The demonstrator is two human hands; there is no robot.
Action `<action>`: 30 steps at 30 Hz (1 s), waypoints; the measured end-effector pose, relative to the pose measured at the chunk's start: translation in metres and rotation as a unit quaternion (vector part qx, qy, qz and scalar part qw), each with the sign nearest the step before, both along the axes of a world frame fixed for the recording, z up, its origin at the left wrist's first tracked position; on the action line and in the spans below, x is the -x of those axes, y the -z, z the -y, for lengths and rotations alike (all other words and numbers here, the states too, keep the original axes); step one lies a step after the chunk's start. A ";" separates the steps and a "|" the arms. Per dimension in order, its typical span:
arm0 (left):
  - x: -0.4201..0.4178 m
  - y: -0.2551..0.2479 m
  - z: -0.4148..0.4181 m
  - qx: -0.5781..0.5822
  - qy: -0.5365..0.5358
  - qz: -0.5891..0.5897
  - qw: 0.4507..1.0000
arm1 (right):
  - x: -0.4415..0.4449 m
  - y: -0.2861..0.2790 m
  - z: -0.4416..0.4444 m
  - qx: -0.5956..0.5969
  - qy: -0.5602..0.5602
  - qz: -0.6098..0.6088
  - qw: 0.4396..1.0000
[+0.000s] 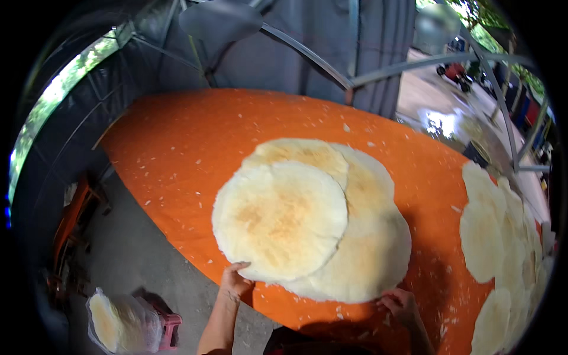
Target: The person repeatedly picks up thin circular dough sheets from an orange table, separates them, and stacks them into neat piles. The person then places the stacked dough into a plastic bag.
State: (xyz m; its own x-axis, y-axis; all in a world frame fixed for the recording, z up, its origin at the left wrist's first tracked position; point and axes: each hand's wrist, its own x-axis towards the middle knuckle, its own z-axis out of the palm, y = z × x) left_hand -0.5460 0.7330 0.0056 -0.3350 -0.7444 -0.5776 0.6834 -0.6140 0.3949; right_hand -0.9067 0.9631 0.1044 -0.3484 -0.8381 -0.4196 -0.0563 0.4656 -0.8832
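Observation:
Several large, round, thin flatbreads lie overlapping before me on a table with an orange cover (177, 146). The uppermost flatbread (284, 217) is pale with browned patches in its middle and lies to the left on the pile. Beneath it, another flatbread (288, 151) shows at the back, and a wide lower flatbread (364, 262) spreads out to the right. My left hand (236, 278) grips the pile's front left rim, thumb on top and fingers hidden below. At the front right rim, my right hand (399, 304) has bent fingertips against or just beside the lower flatbread; contact is unclear.
More overlapping flatbreads (510, 248) cover the table's right end. On the floor at lower left, bagged flatbreads (124, 321) rest on a red plastic stool (171, 328). A wooden bench (71, 217) stands further left. Metal frame bars (306, 53) and grey sheeting close the far side.

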 end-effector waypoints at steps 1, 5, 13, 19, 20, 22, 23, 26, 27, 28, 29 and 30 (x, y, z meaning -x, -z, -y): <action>0.007 -0.013 -0.005 0.021 -0.006 0.001 1.000 | -0.004 0.007 -0.005 0.015 -0.050 -0.041 0.998; 0.005 -0.022 -0.015 0.063 0.011 0.023 0.998 | -0.031 0.021 -0.020 -0.013 -0.123 -0.005 0.992; 0.041 -0.029 -0.032 0.098 -0.019 -0.090 0.991 | -0.082 0.087 -0.016 0.156 -0.297 -0.037 0.941; 0.049 -0.039 -0.039 0.040 0.024 -0.129 0.991 | -0.098 0.073 0.006 -0.041 -0.256 0.194 0.946; 0.050 -0.037 -0.038 0.024 0.052 -0.147 0.988 | -0.099 0.071 0.009 -0.059 -0.257 0.214 0.941; 0.053 -0.038 -0.042 0.028 0.071 -0.170 0.983 | -0.102 0.070 0.014 -0.052 -0.248 0.240 0.937; 0.057 -0.036 -0.045 0.046 0.064 -0.177 0.981 | -0.104 0.072 0.016 -0.054 -0.240 0.260 0.934; 0.064 -0.041 -0.050 0.091 0.020 -0.176 0.980 | -0.114 0.083 0.023 0.003 -0.227 0.277 0.934; 0.067 -0.046 -0.050 0.104 0.003 -0.172 0.980 | -0.117 0.086 0.025 0.033 -0.223 0.275 0.935; 0.069 -0.054 -0.049 0.108 -0.005 -0.171 0.979 | -0.120 0.087 0.028 0.027 -0.181 0.342 0.922; 0.075 -0.065 -0.046 0.112 -0.012 -0.172 0.979 | -0.122 0.087 0.032 0.022 -0.137 0.405 0.904; 0.077 -0.075 -0.044 0.117 -0.023 -0.170 0.978 | -0.124 0.087 0.037 0.015 -0.096 0.467 0.879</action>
